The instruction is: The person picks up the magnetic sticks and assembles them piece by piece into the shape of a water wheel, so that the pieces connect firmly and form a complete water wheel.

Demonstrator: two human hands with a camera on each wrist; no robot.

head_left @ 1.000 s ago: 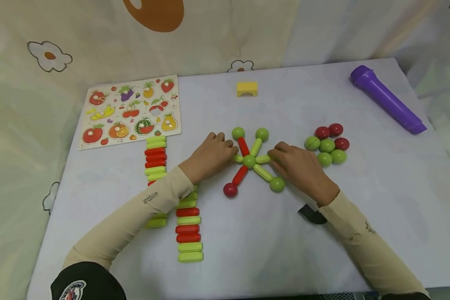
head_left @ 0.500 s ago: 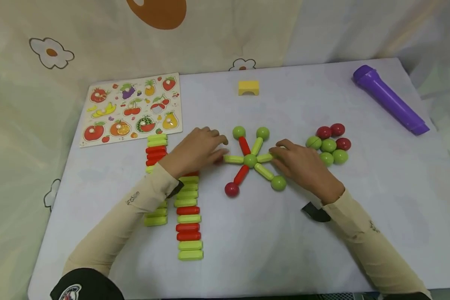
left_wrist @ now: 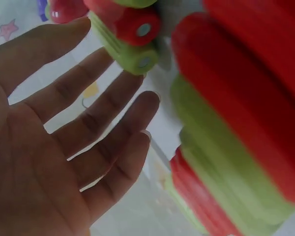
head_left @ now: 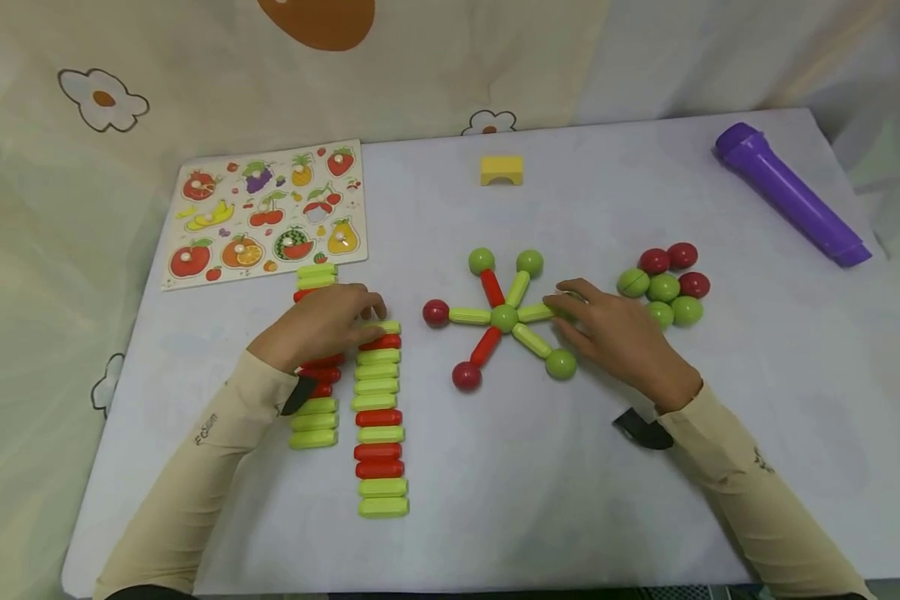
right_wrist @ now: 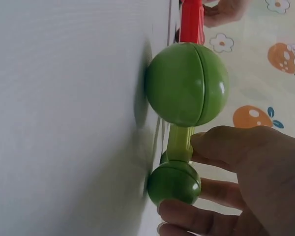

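Note:
My left hand (head_left: pixel 318 323) is over the upper end of two columns of red and light-green building sticks. In the left wrist view its fingers are spread, with tips right beside a light-green stick (left_wrist: pixel 120 51); nothing is in the palm. A six-armed star of sticks and balls lies mid-table around a green centre ball (head_left: pixel 504 318). A red ball (head_left: pixel 436 312) caps its left arm. At the right arm, my right hand (head_left: pixel 618 337) holds the end green ball (right_wrist: pixel 174 182) in its fingers, thumb against the light-green stick (right_wrist: pixel 179 142). From above, that ball is mostly hidden.
Loose red and green balls (head_left: pixel 663 287) cluster right of my right hand. A purple tube (head_left: pixel 791 192) lies at the back right, a yellow arch block (head_left: pixel 501 170) at the back. A fruit puzzle board (head_left: pixel 266 217) is at the back left, close to the stick columns.
My left hand has left the star's left arm, uncovering its red ball, and moved left to the stick columns. My right hand has stayed at the right arm.

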